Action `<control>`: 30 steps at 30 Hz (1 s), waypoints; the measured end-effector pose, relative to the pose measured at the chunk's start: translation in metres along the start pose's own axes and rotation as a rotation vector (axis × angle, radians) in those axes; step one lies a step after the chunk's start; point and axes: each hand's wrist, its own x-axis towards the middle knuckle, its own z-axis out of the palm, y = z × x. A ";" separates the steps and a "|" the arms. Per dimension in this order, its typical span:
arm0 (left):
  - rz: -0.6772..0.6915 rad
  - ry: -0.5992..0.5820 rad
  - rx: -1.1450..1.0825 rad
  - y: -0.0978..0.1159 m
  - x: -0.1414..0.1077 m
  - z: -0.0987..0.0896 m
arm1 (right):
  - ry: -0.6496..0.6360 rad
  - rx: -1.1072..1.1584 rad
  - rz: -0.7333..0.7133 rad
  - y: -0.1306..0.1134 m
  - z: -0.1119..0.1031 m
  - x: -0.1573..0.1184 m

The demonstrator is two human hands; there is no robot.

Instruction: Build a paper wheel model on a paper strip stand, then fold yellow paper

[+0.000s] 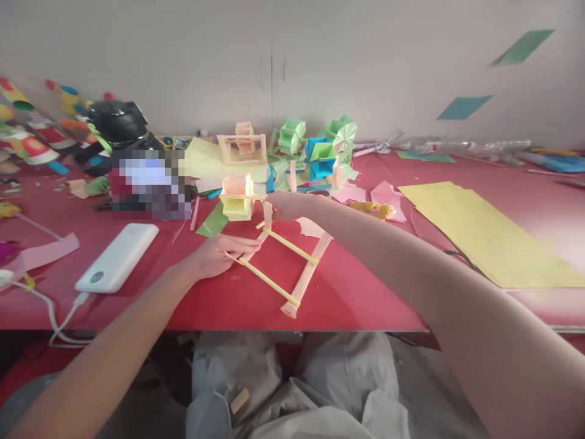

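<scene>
A frame of peach paper rails and thin yellow paper strips [292, 247] lies slanted on the red table in front of me. My left hand [217, 255] holds its left rail, fingers stretched along it, and one yellow strip end crosses the hand. My right hand [287, 206] reaches across to the frame's far end, fingers closed. Beside those fingertips is a folded, pleated paper wheel [237, 198], peach above and yellow below, with a short stick pointing at them. Whether the fingers grip the stick or the frame's end is hidden.
A white power bank [117, 258] with a cable lies left. Behind stand green pleated wheels [340, 133], a blue-green one [320, 160] and a peach frame with wheel [242, 149]. Yellow scissor handles [372, 209] and yellow paper sheets [489, 235] lie right; a black helmet-like object [116, 122] sits back left.
</scene>
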 end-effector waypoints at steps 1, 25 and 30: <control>0.002 0.004 0.001 0.000 0.000 0.000 | 0.002 -0.017 0.027 0.001 0.000 0.000; -0.159 0.934 0.096 0.024 0.027 -0.040 | 0.852 0.677 -0.033 0.019 -0.018 -0.072; -0.432 0.638 0.092 0.029 0.054 -0.048 | 0.992 0.766 -0.073 0.015 0.002 -0.088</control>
